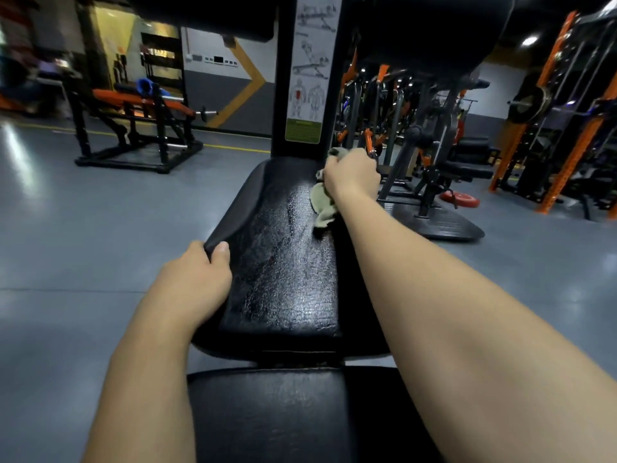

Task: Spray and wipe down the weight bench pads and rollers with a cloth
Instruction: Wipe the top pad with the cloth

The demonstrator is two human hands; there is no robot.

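Observation:
A black bench seat pad (280,262) runs away from me, its surface wet and shiny. A second black pad (267,416) lies nearest to me. My right hand (350,172) grips a crumpled grey-green cloth (322,205) against the far right corner of the seat pad. My left hand (197,272) holds the pad's left edge, thumb on top and fingers curled under it. Two black rollers (430,25) hang above, on either side of a black upright post (300,78) that carries an instruction label. No spray bottle is in view.
Grey gym floor (83,228) spreads to the left and right. A black and orange bench machine (137,128) stands at back left. Orange racks (551,111), another black machine (430,155) and a red weight plate (459,198) crowd the right side.

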